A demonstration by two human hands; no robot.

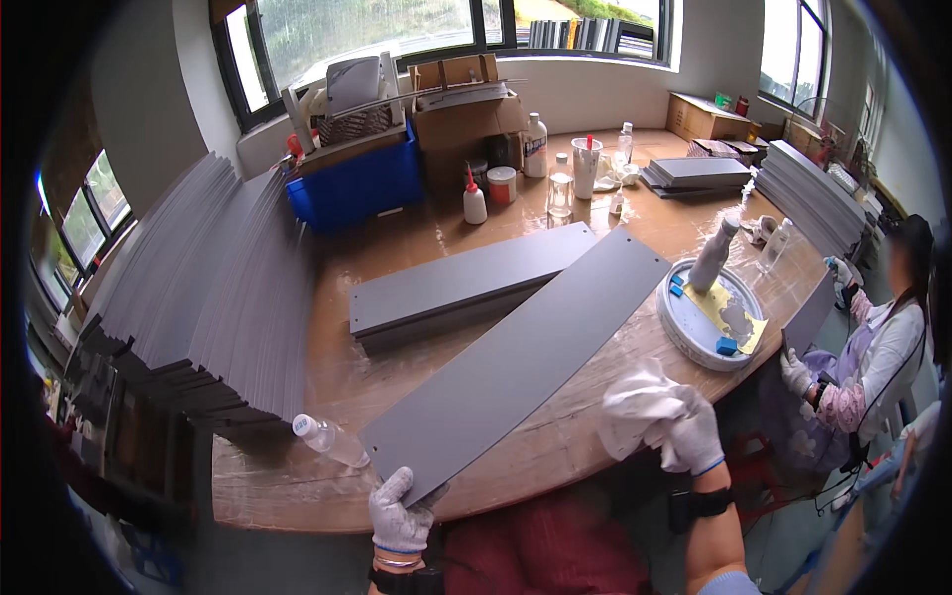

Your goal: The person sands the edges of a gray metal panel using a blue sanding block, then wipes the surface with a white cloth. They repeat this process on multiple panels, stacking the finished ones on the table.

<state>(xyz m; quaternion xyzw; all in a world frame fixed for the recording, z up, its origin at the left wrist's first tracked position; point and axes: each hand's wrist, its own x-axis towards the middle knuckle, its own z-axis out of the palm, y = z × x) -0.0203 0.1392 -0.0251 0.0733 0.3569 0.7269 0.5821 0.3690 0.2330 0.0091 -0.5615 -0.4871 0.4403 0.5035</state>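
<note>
My left hand (401, 512), in a white glove, grips the near end of a long grey panel (526, 357). The panel slants away to the right, its far end close to a stack of similar grey panels (466, 283). Above the table's front edge, my gloved right hand (692, 436) is closed on a crumpled white cloth (645, 405), apart from the panel. A clear plastic bottle (332, 440) with a white cap leans beside the panel's near left edge. To the right, a round white lid-like tray (684, 332) carries a grey bottle (712, 256), a yellow sheet and small blue blocks.
Tall stacks of grey panels (198, 288) fill the left side. A blue bin (362, 178), cardboard box (471, 124) and several bottles stand at the back. More panels (813, 203) lie at the right, where a gloved co-worker (883, 347) holds a panel.
</note>
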